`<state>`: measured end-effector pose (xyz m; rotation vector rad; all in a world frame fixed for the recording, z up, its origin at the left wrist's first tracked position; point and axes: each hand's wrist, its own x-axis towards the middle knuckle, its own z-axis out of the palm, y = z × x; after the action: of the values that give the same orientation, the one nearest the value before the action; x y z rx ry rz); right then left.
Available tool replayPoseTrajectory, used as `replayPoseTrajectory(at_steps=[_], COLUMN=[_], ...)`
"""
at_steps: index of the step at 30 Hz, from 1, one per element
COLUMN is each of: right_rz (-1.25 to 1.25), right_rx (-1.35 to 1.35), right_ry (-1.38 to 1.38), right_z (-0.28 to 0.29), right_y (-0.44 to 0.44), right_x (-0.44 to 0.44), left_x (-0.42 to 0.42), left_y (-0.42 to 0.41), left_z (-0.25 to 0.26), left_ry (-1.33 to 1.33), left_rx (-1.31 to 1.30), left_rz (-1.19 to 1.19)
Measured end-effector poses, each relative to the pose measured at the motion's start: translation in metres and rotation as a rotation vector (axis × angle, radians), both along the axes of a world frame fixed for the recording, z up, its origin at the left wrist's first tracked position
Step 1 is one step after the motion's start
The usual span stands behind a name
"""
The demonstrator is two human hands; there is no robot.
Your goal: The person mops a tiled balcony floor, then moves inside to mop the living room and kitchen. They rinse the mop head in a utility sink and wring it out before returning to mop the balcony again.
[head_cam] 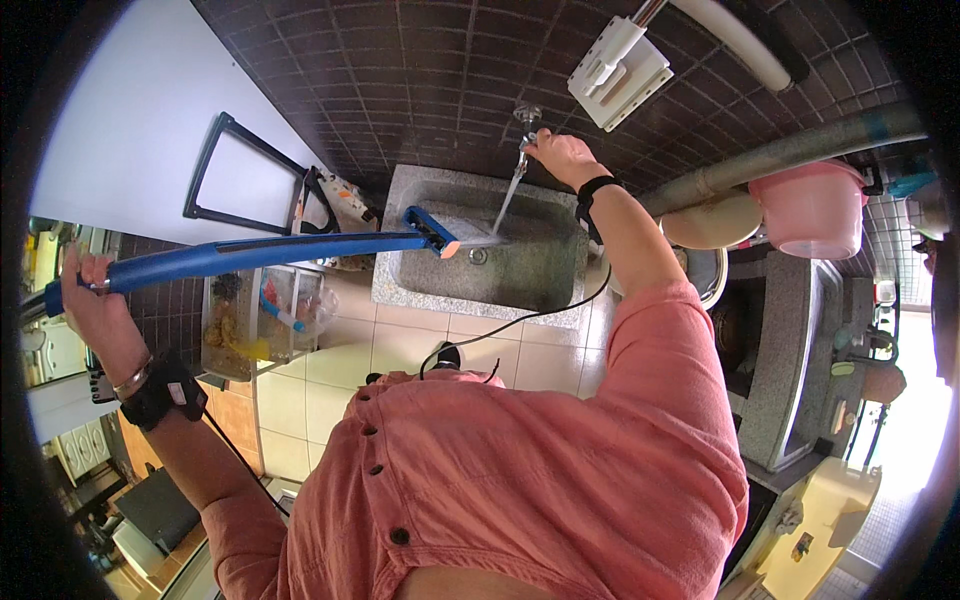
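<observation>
My left hand [101,319] grips a long blue mop [277,251] by its shaft, out at the left. The mop stretches nearly level to the right, and its blue head [429,231] with an orange end hangs over the stone wash basin [472,298]. My right hand [566,157] is closed around the handle of a metal wall tap [527,114] above the basin. From the spout a stream of water [509,201] falls into the basin, to the right of the mop head. A round drain [478,256] shows in the basin floor.
Dark tiles [427,75] cover the wall behind the tap, where a white flat mop head [619,71] hangs. Pink tubs [814,210] and a pipe [720,180] are at right. A clear container [232,330] stands at left. A black cable [517,322] crosses before the basin.
</observation>
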<state>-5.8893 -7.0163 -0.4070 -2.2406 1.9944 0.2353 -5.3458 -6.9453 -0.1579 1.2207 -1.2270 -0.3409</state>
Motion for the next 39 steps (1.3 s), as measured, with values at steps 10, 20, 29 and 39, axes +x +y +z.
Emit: replayPoseTrajectory(at_steps=[10,20,29,39], right_rz=[-0.034,-0.041,-0.071,-0.086], right_rx=[0.056,0.034,-0.01,-0.013], right_ry=[0.002,-0.038,-0.141,-0.117], right_z=[0.009,0.007,-0.001,0.009], right_y=[0.001,0.001,-0.002,0.007], right_x=[0.006,0.003,0.005,0.003], left_x=[0.029,-0.035,-0.058,-0.06], left_y=[0.005,0.011,-0.027,-0.013], left_z=[0.006,0.02,-0.002,-0.023], left_ry=[0.644,0.678,0.75,0.753], left_rx=[0.023,-0.037,-0.024,0.053], left_rz=[-0.577,-0.835,-0.9,-0.723])
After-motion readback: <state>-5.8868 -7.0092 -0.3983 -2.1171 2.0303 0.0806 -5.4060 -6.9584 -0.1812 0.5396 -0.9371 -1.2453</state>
